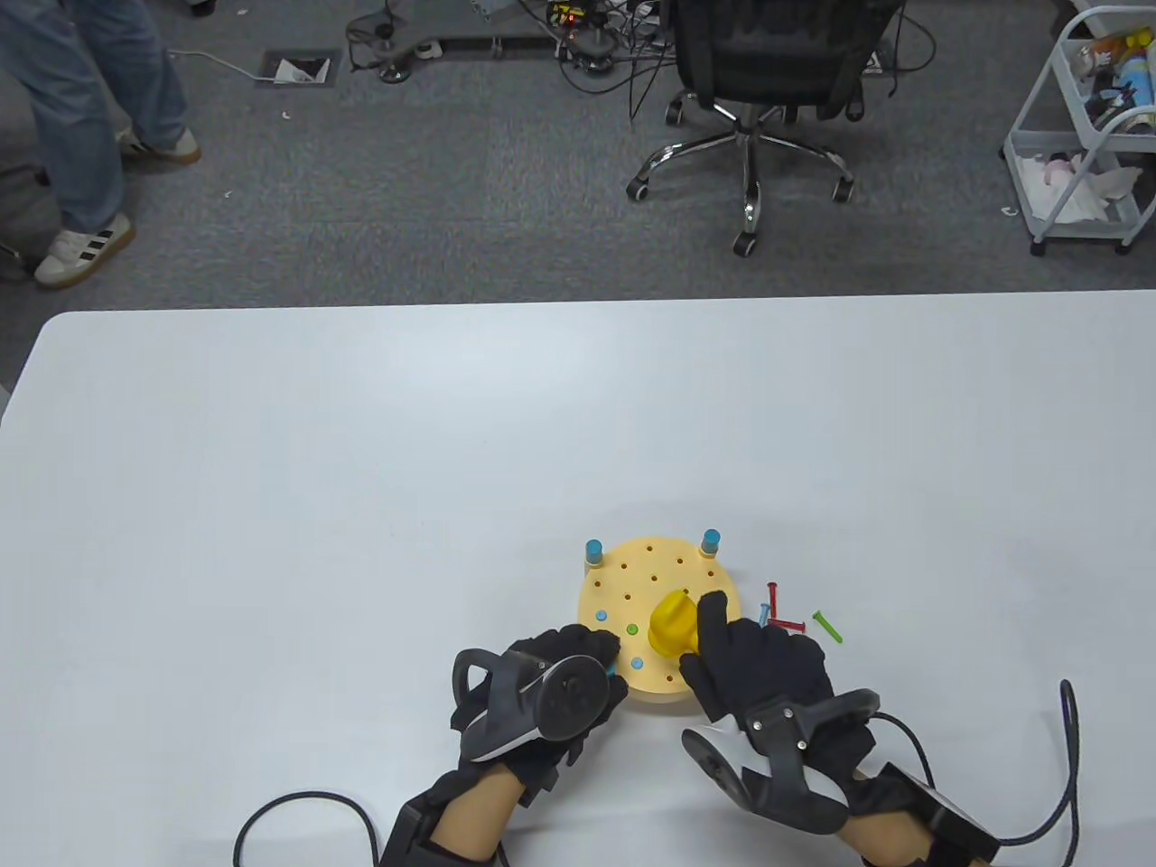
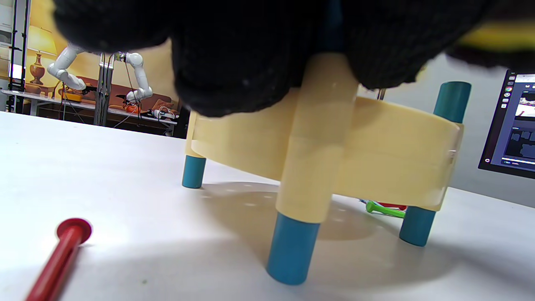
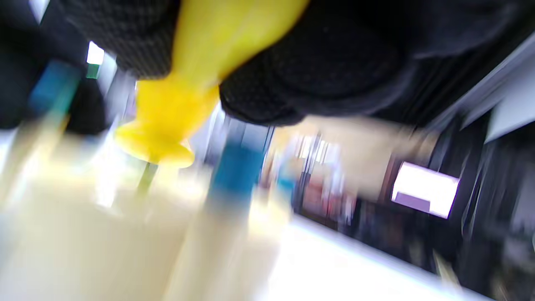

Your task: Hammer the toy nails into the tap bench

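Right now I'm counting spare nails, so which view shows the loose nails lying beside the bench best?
The table view: the loose nails, red, blue and green, lie right of the tap bench, all unobstructed. The left wrist view catches only one red nail and bits of green and red behind a bench leg. The right wrist view is too blurred.

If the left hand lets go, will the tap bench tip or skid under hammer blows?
Tipping looks unlikely: the tap bench stands low on spread blue legs. Skidding seems possible, since those smooth legs rest on a slick white table.
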The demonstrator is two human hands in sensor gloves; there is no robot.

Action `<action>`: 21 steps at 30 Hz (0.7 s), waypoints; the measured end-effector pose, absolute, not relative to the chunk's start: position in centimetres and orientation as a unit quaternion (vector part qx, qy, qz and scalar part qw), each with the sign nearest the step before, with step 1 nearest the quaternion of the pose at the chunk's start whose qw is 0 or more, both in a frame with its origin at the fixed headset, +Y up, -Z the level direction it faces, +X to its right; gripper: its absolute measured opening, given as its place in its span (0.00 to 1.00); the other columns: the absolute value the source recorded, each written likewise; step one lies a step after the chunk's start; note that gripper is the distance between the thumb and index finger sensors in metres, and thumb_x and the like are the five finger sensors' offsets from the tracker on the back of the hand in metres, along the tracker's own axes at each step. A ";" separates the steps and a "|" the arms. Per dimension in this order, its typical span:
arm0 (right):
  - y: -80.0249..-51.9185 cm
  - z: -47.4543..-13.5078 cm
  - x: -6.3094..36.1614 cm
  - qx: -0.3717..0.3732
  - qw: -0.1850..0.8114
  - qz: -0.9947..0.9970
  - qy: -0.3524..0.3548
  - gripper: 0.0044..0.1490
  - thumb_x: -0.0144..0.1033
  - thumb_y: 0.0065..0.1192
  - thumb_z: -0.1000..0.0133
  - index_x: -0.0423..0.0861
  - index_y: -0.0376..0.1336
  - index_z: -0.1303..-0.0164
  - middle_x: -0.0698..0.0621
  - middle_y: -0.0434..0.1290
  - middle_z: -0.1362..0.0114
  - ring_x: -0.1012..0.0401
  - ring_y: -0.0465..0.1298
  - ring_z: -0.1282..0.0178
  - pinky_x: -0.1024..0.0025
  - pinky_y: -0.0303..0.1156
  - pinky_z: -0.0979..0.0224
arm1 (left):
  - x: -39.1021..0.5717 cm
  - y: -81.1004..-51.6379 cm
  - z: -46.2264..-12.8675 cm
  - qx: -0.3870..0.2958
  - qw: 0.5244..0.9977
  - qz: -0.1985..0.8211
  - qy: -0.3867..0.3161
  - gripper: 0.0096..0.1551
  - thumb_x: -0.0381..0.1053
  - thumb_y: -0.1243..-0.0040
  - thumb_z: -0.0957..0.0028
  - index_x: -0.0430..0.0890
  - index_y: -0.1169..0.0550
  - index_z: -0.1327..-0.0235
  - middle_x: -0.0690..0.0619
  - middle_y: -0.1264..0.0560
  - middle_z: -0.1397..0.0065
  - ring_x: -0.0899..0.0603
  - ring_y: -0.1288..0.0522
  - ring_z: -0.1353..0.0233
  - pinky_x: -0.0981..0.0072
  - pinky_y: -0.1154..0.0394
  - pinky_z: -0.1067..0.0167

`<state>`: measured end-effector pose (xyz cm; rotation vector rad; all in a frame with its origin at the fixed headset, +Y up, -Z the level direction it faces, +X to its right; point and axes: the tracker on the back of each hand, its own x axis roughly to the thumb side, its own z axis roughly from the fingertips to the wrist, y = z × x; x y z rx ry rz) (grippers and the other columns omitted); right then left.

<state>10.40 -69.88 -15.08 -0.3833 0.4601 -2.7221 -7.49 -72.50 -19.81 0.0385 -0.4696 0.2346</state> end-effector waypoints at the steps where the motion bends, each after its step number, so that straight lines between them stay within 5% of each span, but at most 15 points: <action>1: -69.5 -14.2 9.9 -0.132 0.207 -0.934 0.259 0.44 0.59 0.53 0.53 0.44 0.68 0.32 0.54 0.83 0.55 0.59 0.82 0.68 0.68 0.80 0.58 | -7.5 -72.5 -19.8 0.019 0.965 0.117 -0.232 0.31 0.59 0.35 0.63 0.48 0.22 0.46 0.41 0.18 0.52 0.51 0.18 0.63 0.59 0.21 0.65; 4: -68.3 -15.3 10.2 -0.140 0.176 -0.951 0.211 0.44 0.60 0.50 0.50 0.44 0.66 0.31 0.54 0.82 0.54 0.61 0.82 0.68 0.69 0.80 0.58 | -7.5 -72.5 -19.8 0.019 0.966 0.117 -0.230 0.31 0.59 0.35 0.63 0.48 0.22 0.46 0.42 0.18 0.52 0.51 0.18 0.62 0.59 0.21 0.65; 6: -67.0 -15.0 10.7 -0.127 0.049 -0.942 0.306 0.44 0.56 0.54 0.50 0.40 0.68 0.32 0.49 0.82 0.55 0.56 0.81 0.69 0.64 0.78 0.59 | -7.5 -72.5 -19.8 0.018 0.966 0.114 -0.230 0.31 0.59 0.35 0.63 0.48 0.22 0.46 0.41 0.18 0.52 0.51 0.18 0.62 0.59 0.21 0.65; 7: -67.1 -15.0 10.5 -0.128 0.056 -0.944 0.298 0.44 0.56 0.55 0.50 0.40 0.68 0.32 0.48 0.82 0.56 0.56 0.81 0.69 0.64 0.78 0.60 | -7.5 -72.5 -19.8 0.018 0.966 0.114 -0.230 0.31 0.59 0.35 0.63 0.48 0.22 0.46 0.41 0.18 0.52 0.51 0.18 0.62 0.59 0.21 0.65; 8: -68.9 -15.4 9.6 -0.136 0.135 -0.961 0.201 0.43 0.56 0.57 0.50 0.40 0.69 0.32 0.48 0.83 0.56 0.55 0.81 0.70 0.63 0.78 0.60 | -7.5 -72.5 -19.9 0.018 0.966 0.114 -0.230 0.31 0.59 0.35 0.63 0.48 0.22 0.46 0.42 0.18 0.52 0.50 0.18 0.62 0.59 0.21 0.65; 9: -70.1 -14.5 9.0 -0.106 0.229 -0.951 0.180 0.45 0.57 0.52 0.49 0.39 0.63 0.29 0.50 0.80 0.52 0.57 0.82 0.66 0.66 0.78 0.56 | -7.5 -72.5 -19.9 0.017 0.966 0.113 -0.230 0.31 0.59 0.35 0.63 0.48 0.22 0.46 0.41 0.18 0.52 0.51 0.18 0.62 0.59 0.21 0.65; 10: -69.8 -14.5 9.2 -0.107 0.232 -0.937 0.240 0.45 0.60 0.53 0.53 0.43 0.68 0.33 0.54 0.83 0.56 0.60 0.83 0.70 0.69 0.81 0.60 | -7.5 -72.5 -19.8 0.019 0.966 0.113 -0.231 0.31 0.59 0.35 0.63 0.48 0.22 0.46 0.41 0.18 0.52 0.51 0.18 0.62 0.59 0.21 0.65; 11: -69.4 -15.2 8.4 -0.165 0.257 -0.924 0.229 0.45 0.60 0.55 0.53 0.42 0.71 0.35 0.54 0.85 0.59 0.60 0.84 0.73 0.69 0.82 0.63 | -7.5 -72.5 -19.8 0.018 0.966 0.113 -0.230 0.31 0.59 0.35 0.63 0.48 0.22 0.46 0.41 0.18 0.52 0.51 0.18 0.62 0.59 0.21 0.65; 12: -68.9 -15.3 8.4 -0.129 0.259 -0.937 0.196 0.44 0.62 0.52 0.52 0.45 0.68 0.33 0.56 0.83 0.57 0.62 0.83 0.70 0.72 0.82 0.60 | -7.5 -72.5 -19.8 0.019 0.966 0.113 -0.230 0.31 0.59 0.35 0.63 0.48 0.22 0.46 0.41 0.18 0.52 0.50 0.18 0.62 0.59 0.21 0.65; 15: -67.3 -16.1 10.4 -0.091 0.070 -0.966 0.230 0.44 0.57 0.53 0.50 0.41 0.67 0.31 0.50 0.82 0.55 0.57 0.82 0.69 0.66 0.79 0.59 | -7.5 -72.5 -19.8 0.020 0.967 0.111 -0.230 0.31 0.59 0.35 0.63 0.48 0.22 0.46 0.42 0.18 0.52 0.51 0.18 0.62 0.59 0.21 0.65; 21: -66.7 -15.4 10.8 -0.118 0.052 -0.951 0.279 0.44 0.57 0.55 0.50 0.41 0.67 0.31 0.49 0.82 0.55 0.56 0.82 0.69 0.64 0.78 0.59 | -7.5 -72.5 -19.9 0.016 0.966 0.116 -0.231 0.31 0.59 0.35 0.63 0.48 0.22 0.46 0.41 0.18 0.52 0.51 0.18 0.62 0.59 0.21 0.65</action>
